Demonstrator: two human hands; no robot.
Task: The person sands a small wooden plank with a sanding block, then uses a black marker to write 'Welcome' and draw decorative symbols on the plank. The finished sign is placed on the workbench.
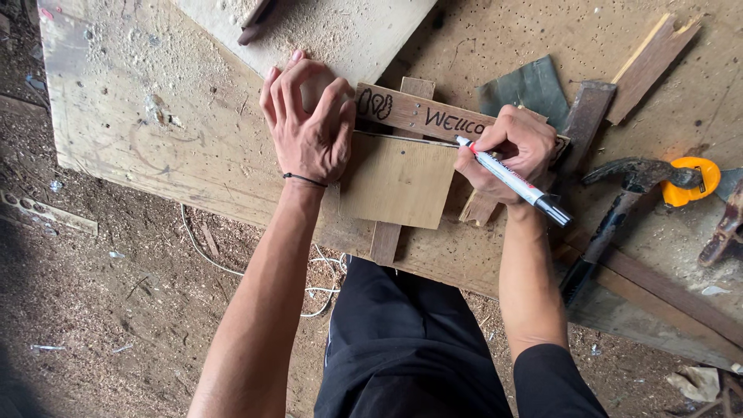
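My right hand (pixel 517 155) grips a white marker with a black cap end (pixel 511 179), its tip touching a narrow wooden slat (pixel 410 111) that bears black hand-drawn letters and a small drawing. My left hand (pixel 309 124) lies flat, fingers spread, pressing on the slat's left end and the board beside it. A square plywood piece (pixel 398 180) lies just below the slat. A vertical wooden strip (pixel 387 240) runs underneath both.
All of it rests on a dusty plywood worktop (pixel 155 131) covered in sawdust. A claw hammer (pixel 619 209) and a yellow tape measure (pixel 693 180) lie to the right, with wood offcuts (pixel 650 66) and a dark rag (pixel 526 89). A white cord (pixel 232 271) lies on the dirt floor.
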